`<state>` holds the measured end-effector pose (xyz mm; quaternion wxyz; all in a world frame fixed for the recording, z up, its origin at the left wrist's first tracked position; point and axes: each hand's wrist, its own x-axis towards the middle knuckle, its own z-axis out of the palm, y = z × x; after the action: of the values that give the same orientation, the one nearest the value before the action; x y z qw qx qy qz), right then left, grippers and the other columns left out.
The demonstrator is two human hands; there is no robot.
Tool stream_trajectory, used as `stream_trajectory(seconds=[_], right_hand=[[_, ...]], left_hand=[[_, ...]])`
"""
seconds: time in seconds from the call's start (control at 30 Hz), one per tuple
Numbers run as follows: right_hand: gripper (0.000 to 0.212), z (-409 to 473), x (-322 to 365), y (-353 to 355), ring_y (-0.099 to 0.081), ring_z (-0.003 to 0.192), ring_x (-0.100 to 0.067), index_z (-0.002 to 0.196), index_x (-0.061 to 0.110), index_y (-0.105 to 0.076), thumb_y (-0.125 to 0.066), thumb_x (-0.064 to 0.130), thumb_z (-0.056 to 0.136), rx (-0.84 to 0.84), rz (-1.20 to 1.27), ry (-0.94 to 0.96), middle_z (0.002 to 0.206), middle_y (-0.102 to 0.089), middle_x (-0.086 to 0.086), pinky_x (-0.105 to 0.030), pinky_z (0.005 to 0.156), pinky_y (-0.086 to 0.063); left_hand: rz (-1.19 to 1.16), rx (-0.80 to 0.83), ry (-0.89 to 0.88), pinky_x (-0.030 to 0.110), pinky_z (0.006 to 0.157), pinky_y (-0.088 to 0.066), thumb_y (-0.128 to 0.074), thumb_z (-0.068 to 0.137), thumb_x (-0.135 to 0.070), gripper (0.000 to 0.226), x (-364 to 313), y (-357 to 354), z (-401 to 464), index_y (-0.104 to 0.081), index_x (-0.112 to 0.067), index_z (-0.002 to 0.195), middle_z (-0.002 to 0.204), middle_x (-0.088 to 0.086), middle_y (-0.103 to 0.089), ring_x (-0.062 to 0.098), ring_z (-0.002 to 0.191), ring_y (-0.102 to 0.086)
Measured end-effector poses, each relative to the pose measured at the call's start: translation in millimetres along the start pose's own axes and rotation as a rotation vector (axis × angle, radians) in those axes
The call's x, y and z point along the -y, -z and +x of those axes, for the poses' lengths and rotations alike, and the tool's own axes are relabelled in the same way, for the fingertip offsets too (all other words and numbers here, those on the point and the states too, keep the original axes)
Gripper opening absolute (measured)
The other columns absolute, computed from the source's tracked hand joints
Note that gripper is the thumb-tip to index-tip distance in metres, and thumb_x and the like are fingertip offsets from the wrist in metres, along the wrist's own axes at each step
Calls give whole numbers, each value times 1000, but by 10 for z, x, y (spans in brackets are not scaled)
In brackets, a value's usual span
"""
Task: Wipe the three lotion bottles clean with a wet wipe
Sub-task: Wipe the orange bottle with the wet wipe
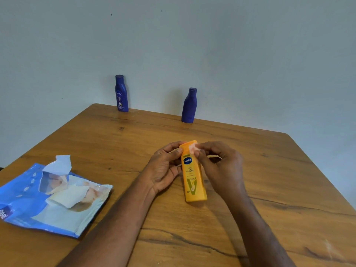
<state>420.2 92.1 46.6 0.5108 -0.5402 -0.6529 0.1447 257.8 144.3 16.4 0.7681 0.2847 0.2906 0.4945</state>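
Wipes pack [48, 197]: lay open on the near left of the worktop [289, 189].
Nivea bottle [121, 93]: stood upright at the far edge.
Left hand [165, 168]: gripped the yellow bottle [193, 178], mid-worktop, cap pointing away.
Plain blue bottle [189, 106]: stood far, right of the Nivea.
Right hand [217, 166]: pinched a wipe [193, 149] against the yellow bottle's cap end.

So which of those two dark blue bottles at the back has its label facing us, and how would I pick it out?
Start at the wooden table and follow its far edge along the pale wall. Two dark blue plastic lotion bottles stand there, apart from each other. The one you want is the taller-looking left blue bottle, showing white label print, while the right blue bottle shows only plain blue.
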Motion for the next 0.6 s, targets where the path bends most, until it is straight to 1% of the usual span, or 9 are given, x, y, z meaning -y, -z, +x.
stream_trajectory(seconds=[0.07,0.17,0.2,0.23,0.3,0.4,0.47,0.53,0.6], right_hand=[[15,-20,-2,126,-67,93,-2,95,28,-76,-78,17,85,205,-22,28,100,-69,15,-24,76,-59],[13,-27,-58,355,-69,94,-9,93,22,-79,-80,14,82,564,32,5,100,-69,12,-29,78,-60],[14,-25,-83,412,-69,95,-12,93,21,-79,-80,13,82,633,52,-4,101,-70,11,-31,79,-60],[14,-21,-100,449,-69,94,-14,94,20,-79,-80,13,82,656,69,-2,101,-71,10,-33,79,-60],[15,-14,-118,444,-71,93,-15,96,18,-79,-80,11,82,570,99,14,99,-73,8,-34,79,-61],[17,14,-129,293,-71,91,-9,97,22,-78,-79,12,83,255,93,-3,95,-74,10,-32,78,-61],[20,38,-126,176,-69,93,-3,100,27,-77,-78,15,84,92,35,12,98,-73,13,-28,79,-60],[22,37,-106,88,-68,95,-1,105,26,-76,-77,14,86,22,-12,59,104,-71,13,-25,79,-60],[24,9,-82,61,-65,97,-1,108,26,-75,-75,13,88,61,-92,123,109,-67,13,-20,78,-58]], left_hand=[[-17,-13,-7,51,82,-61,-56,95,-1,25,-8,21,14,-70,-7,114,101,17,-73,27,92,-71],[-2,-37,-25,50,84,-61,-57,94,-2,23,-9,30,30,-71,-8,111,96,14,-73,24,89,-72],[6,-35,-30,49,84,-61,-58,94,-2,22,-8,26,31,-71,-9,110,94,13,-74,23,87,-72],[9,-30,-32,49,83,-61,-58,93,-2,22,-7,20,30,-72,-9,109,93,13,-74,22,86,-72],[4,-25,-25,49,82,-61,-58,93,-1,22,-7,10,30,-73,-9,107,93,13,-75,23,87,-73],[19,-18,-10,47,79,-63,-58,93,1,20,7,-16,16,-73,-7,103,94,15,-76,26,87,-73],[33,-14,-4,45,80,-62,-58,92,2,20,28,-34,5,-72,-6,103,95,17,-75,26,86,-73],[36,-20,-12,45,80,-63,-58,93,2,20,31,-30,3,-72,-5,106,99,18,-75,26,88,-74],[33,-32,-26,45,80,-63,-58,94,1,22,15,-9,13,-71,-5,110,107,20,-73,27,92,-73]])
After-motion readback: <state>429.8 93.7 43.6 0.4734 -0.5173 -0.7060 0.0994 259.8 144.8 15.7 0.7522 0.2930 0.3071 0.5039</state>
